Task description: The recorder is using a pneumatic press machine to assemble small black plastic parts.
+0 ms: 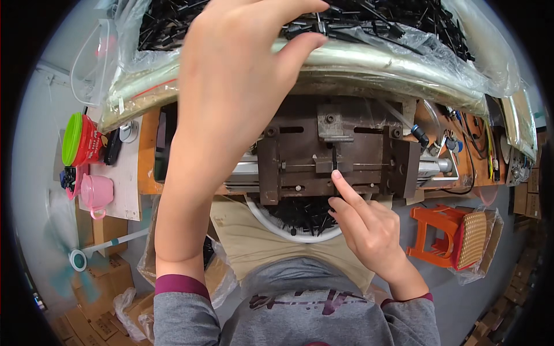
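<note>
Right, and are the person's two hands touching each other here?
Apart. The head view shows it: the brown metal fixture is plainly visible in the gap between the left hand and the right hand.

Large, looping dark-purple lettering runs across the chest of the grey shirt (pixel 314 328), partly bent out of shape by the folds of the cloth. White print, in small lines, stands on the side of the red tub (pixel 91 141) at the left, too small to make out. The cardboard boxes (pixel 104 326) at the lower left carry small dark printed marks, likewise too small to read.
</note>
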The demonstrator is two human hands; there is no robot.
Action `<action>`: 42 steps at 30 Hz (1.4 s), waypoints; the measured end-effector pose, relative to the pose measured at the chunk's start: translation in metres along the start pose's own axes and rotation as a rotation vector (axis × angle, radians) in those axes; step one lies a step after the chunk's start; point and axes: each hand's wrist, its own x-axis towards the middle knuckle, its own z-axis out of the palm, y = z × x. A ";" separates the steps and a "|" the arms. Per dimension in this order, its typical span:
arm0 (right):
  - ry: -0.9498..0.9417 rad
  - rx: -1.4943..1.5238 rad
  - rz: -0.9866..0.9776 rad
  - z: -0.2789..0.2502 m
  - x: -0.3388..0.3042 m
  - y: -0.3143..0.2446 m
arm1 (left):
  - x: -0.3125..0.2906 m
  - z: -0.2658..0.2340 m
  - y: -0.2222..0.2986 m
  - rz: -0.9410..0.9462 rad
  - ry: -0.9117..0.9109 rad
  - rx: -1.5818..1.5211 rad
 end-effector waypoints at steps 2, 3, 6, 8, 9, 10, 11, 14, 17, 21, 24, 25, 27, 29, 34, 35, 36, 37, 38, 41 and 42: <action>0.014 0.001 -0.002 0.001 0.005 0.000 | 0.009 0.007 -0.005 -0.034 -0.068 0.012; 0.017 -0.002 0.001 0.001 0.007 0.001 | 0.013 0.013 -0.008 -0.050 -0.103 0.014; -0.025 -0.007 0.057 -0.003 0.008 -0.004 | 0.024 0.016 -0.006 -0.112 -0.262 0.057; -0.040 -0.010 0.077 -0.003 0.007 -0.004 | 0.024 0.009 0.005 -0.205 -0.258 -0.017; -0.044 -0.008 0.080 -0.004 0.007 -0.004 | 0.023 0.007 0.006 -0.271 -0.261 -0.112; -0.048 -0.005 0.082 -0.005 0.007 -0.004 | 0.021 0.004 0.007 -0.338 -0.258 -0.205; -0.053 0.000 0.083 -0.006 0.008 -0.005 | 0.019 0.000 0.011 -0.314 -0.231 -0.234; -0.135 0.099 0.114 -0.019 0.017 -0.004 | -0.004 -0.008 0.014 -0.329 -0.118 -0.404; 0.037 0.188 0.085 -0.028 0.026 0.013 | -0.027 -0.023 0.032 -0.357 -0.129 -0.591; 0.447 0.038 0.123 -0.052 0.069 0.040 | -0.061 -0.033 0.062 -0.360 -0.258 -0.500; 0.601 -0.164 -0.037 -0.057 0.112 0.070 | -0.101 -0.028 0.081 -0.300 -0.273 -0.469; 0.595 -0.270 -0.043 -0.062 0.122 0.079 | -0.112 -0.020 0.086 -0.287 -0.259 -0.459; 0.544 -0.266 0.017 -0.063 0.141 0.089 | -0.125 -0.012 0.095 -0.204 -0.308 -0.292; 0.432 -0.180 0.131 -0.058 0.149 0.101 | -0.135 -0.002 0.098 -0.202 -0.329 -0.216; 0.368 -0.151 0.115 -0.057 0.151 0.098 | -0.148 0.018 0.097 -0.175 -0.320 -0.117; 0.388 -0.145 0.126 -0.061 0.148 0.095 | -0.147 0.019 0.096 -0.155 -0.311 -0.095; 0.406 -0.136 0.138 -0.063 0.145 0.095 | -0.146 0.019 0.096 -0.169 -0.332 -0.101; 0.424 -0.127 0.149 -0.066 0.143 0.095 | -0.144 0.019 0.096 -0.182 -0.353 -0.106; 0.439 -0.079 0.195 -0.068 0.141 0.094 | -0.141 0.018 0.096 -0.194 -0.373 -0.112; 0.496 0.374 0.391 -0.076 0.131 0.101 | -0.139 0.014 0.100 -0.215 -0.447 -0.077; 0.445 0.388 0.445 -0.083 0.125 0.103 | -0.139 0.013 0.100 -0.218 -0.464 -0.072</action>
